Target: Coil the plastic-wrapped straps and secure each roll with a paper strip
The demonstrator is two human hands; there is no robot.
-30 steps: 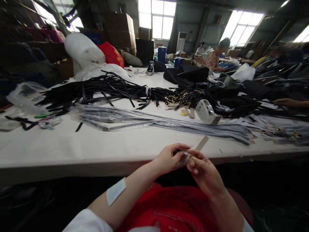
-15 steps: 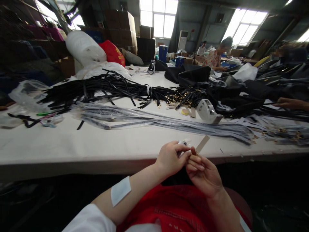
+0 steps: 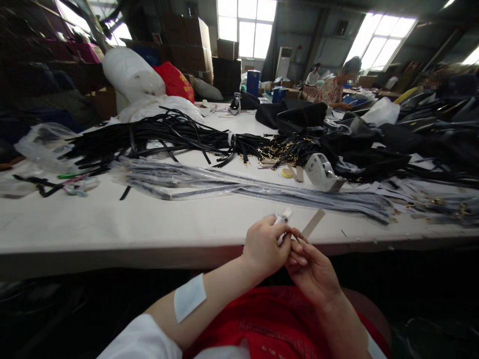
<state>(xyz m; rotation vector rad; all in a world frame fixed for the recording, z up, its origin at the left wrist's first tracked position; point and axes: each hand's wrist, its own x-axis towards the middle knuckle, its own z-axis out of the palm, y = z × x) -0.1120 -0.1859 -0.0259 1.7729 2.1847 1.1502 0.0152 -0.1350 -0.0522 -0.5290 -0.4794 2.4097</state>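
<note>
My left hand (image 3: 265, 248) and my right hand (image 3: 314, 274) meet at the fingertips above the table's front edge. The left fingers are curled closed, and a small white-and-clear piece (image 3: 286, 214) pokes out beyond them; its kind is unclear. My right hand is turned palm up, its thumb and fingers drawn together against the left fingertips. Whatever lies between the fingertips is hidden. Just past the right fingers is a flat grey-beige strip (image 3: 313, 223), seemingly on the table.
Plastic-wrapped straps (image 3: 239, 187) lie across the white table (image 3: 93, 224). Behind them are a heap of black straps (image 3: 149, 132) with gold clasps (image 3: 284, 149), a tape dispenser (image 3: 322, 172) and black bags (image 3: 299, 117). A co-worker (image 3: 333, 89) sits far back on the right.
Both hands have shifted slightly left, and the right fingers have rolled inward. More of the small white piece shows now. Another person's hand at the right edge has gone out of view.
</note>
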